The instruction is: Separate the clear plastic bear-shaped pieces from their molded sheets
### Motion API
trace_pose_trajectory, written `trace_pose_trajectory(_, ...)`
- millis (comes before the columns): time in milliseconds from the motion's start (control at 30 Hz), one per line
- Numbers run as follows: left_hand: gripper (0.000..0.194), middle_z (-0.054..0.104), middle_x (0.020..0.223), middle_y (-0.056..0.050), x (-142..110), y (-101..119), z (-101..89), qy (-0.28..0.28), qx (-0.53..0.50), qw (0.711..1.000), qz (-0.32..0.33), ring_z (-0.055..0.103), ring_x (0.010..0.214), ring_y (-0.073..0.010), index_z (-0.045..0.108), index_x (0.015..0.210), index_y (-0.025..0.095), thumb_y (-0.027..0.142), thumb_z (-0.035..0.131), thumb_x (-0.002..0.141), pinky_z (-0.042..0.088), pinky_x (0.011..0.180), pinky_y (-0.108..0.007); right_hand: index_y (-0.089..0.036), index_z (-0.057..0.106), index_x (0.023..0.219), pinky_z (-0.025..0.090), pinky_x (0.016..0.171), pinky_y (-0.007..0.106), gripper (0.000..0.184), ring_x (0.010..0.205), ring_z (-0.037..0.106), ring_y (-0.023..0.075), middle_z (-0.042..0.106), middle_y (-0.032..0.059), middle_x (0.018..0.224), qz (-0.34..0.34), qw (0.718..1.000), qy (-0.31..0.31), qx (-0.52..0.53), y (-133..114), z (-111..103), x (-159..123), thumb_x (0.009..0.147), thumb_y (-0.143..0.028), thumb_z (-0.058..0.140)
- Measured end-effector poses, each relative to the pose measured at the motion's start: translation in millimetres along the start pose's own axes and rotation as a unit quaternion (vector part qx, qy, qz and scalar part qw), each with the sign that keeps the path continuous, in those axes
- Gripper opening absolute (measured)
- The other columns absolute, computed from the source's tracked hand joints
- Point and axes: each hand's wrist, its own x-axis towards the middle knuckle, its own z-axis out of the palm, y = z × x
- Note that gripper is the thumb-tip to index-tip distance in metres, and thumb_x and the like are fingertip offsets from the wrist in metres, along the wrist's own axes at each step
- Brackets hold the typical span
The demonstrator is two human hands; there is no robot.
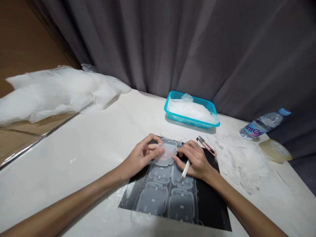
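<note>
Grey curtains back a white bench [81,148]; both hands pinch one small clear plastic piece [166,154] above a black mat [209,204], left hand [142,155] steadying, right hand [196,161] also gripping a white pen-like tool [185,169], apparently peeling it free; careful lifting seems needed next.

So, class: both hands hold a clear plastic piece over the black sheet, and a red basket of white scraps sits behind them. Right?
Not quite: the basket is turquoise, not red, as the head view shows. Both hands, left and right, do hold the clear plastic piece over the black sheet.
</note>
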Motion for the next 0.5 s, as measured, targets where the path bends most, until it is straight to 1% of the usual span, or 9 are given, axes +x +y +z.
trace_pose_trajectory(100,0.026,0.051,0.065,0.007,-1.5,-1.6,1.6,-0.012,0.0,1.0,0.011,0.041,0.059,-0.0074,0.053,0.102,0.018,0.041,0.064,0.101,0.029,0.056,-0.02,-0.019,0.061,0.102,0.05,0.07,0.034,0.012,0.074,0.054,0.0199,0.069,0.0042,0.077,-0.008,1.0,0.014,0.011,-2.0,-0.8,-0.9,0.094,-0.012,0.067)
trace_pose_trajectory(233,0.025,0.055,0.066,0.006,-4.1,-5.0,1.1,-0.017,0.005,1.0,0.009,0.045,0.059,-0.0075,0.054,0.101,0.018,0.04,0.064,0.101,0.031,0.056,-0.02,-0.019,0.061,0.099,0.05,0.069,0.034,0.014,0.073,0.052,0.02,0.068,0.0038,0.075,-0.01,1.0,0.011,0.009,-3.0,-0.2,-2.8,0.092,-0.008,0.066)
trace_pose_trajectory(367,0.027,0.065,0.074,0.002,-5.6,-12.3,-1.3,-0.022,-0.011,0.999,-0.02,0.058,0.064,-0.0102,0.053,0.104,0.019,0.038,0.072,0.097,0.041,0.06,-0.021,-0.018,0.06,0.098,0.049,0.069,0.034,0.014,0.072,0.052,0.0194,0.065,0.0033,0.074,-0.007,1.0,0.009,0.009,-2.9,0.9,-3.4,0.092,-0.006,0.065)
trace_pose_trajectory(433,0.03,0.071,0.079,0.0,-5.7,-15.1,-1.9,-0.021,-0.019,0.999,-0.024,0.064,0.068,-0.0119,0.053,0.105,0.019,0.035,0.076,0.094,0.046,0.064,-0.022,-0.019,0.059,0.098,0.049,0.068,0.034,0.014,0.072,0.052,0.0193,0.064,0.0029,0.073,-0.004,1.0,0.009,0.01,-2.9,0.9,-2.8,0.093,-0.007,0.064)
trace_pose_trajectory(500,0.031,0.073,0.082,-0.001,-5.5,-15.8,-1.7,-0.015,-0.023,0.999,-0.022,0.067,0.07,-0.012,0.053,0.104,0.019,0.034,0.078,0.093,0.049,0.065,-0.022,-0.02,0.059,0.098,0.049,0.068,0.034,0.012,0.071,0.052,0.0193,0.063,0.0025,0.073,0.003,1.0,0.007,0.013,-3.1,0.5,-2.1,0.094,-0.008,0.062)
